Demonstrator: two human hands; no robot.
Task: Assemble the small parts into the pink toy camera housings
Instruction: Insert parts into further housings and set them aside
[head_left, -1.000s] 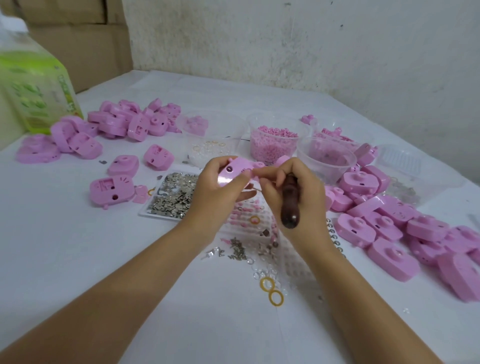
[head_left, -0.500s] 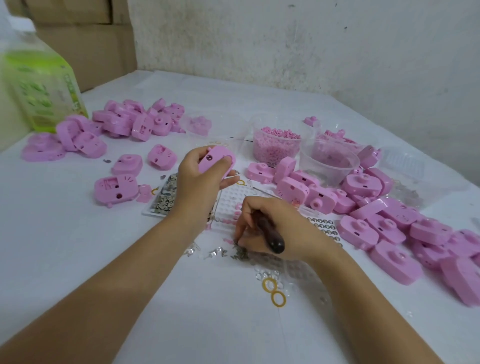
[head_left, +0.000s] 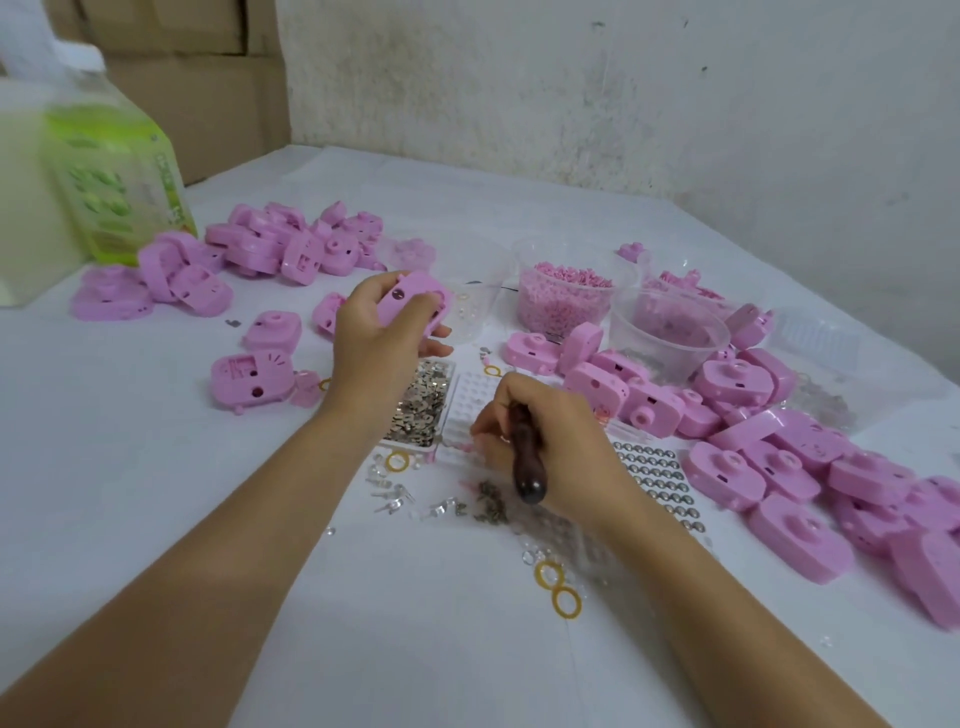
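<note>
The left hand (head_left: 376, 338) gripped one pink housing (head_left: 415, 301), fingers and thumb curled round it, holding it up off the table (head_left: 156, 519) above the far edge of a tray of metal bits (head_left: 421, 410). The housing was tilted, with a round hole on the face toward the camera. The right hand (head_left: 556, 441) was clenched round a tool (head_left: 525, 470) with a dark brown handle. The butt of the handle pointed back toward the person and the working end was hidden under the fingers. Its fingertips (head_left: 485, 434) were down at the near part of a white grid tray (head_left: 467, 400) just beside the metal bits (too blurred to tell whether they also pinched a small part). Loose small parts (head_left: 488, 501) lay on the table near that hand, and two yellow rings (head_left: 560, 590) lay closer to the person. A sheet of metal eyelets (head_left: 657, 478) sat to the right of the right hand. More housings lay in a big pile (head_left: 779, 457) on the right and a far pile (head_left: 291, 244) at the back left. One opened shell (head_left: 252, 376) lay alone, left of the left wrist. Behind were a tub of pink pellets (head_left: 563, 301), a clear tub (head_left: 670, 332) and, at far left, a green bottle (head_left: 119, 176).
</note>
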